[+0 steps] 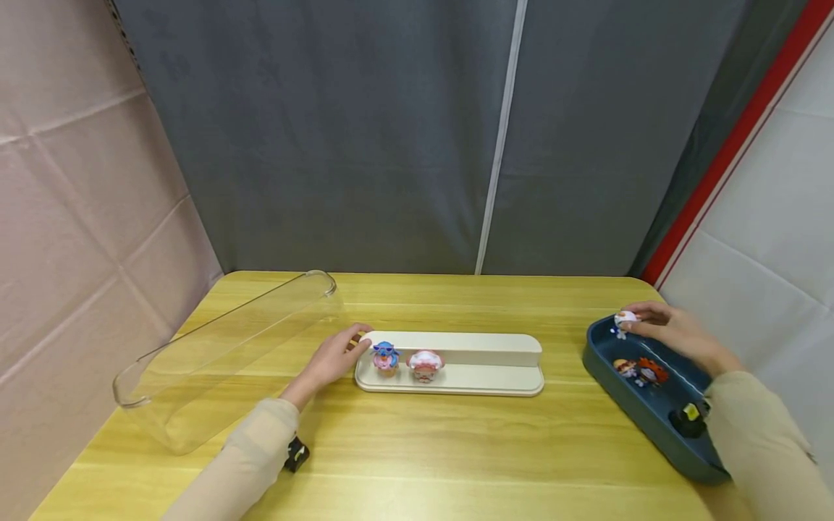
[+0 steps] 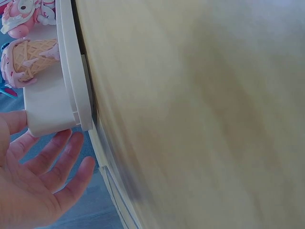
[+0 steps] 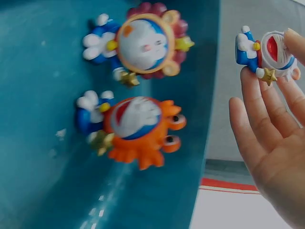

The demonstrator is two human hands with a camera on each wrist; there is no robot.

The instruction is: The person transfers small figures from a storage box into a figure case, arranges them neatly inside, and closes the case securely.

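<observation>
My left hand (image 1: 334, 359) is at the left end of a cream display base (image 1: 485, 378), its thumb and fingers gripping the end corner. On that base stand a blue-and-pink ice-cream-cone figurine (image 1: 386, 359) and a pink-and-white figurine (image 1: 425, 365). At the right, my right hand (image 1: 680, 336) pinches a small blue-and-white figurine (image 3: 247, 50) with a gold star, above the far end of a dark blue tray (image 1: 625, 412). Two more figurines lie inside: an orange crab-hooded figurine (image 3: 138, 119) and a figurine with a dark red mane (image 3: 145, 44).
A clear plastic cover (image 1: 228, 347) lies slanted on the left of the wooden table (image 1: 456, 456). A black device (image 1: 297, 454) is at my left wrist. Beside my right sleeve is a black object (image 1: 687, 423) with a yellow patch. A grey curtain (image 1: 339, 145) hangs behind.
</observation>
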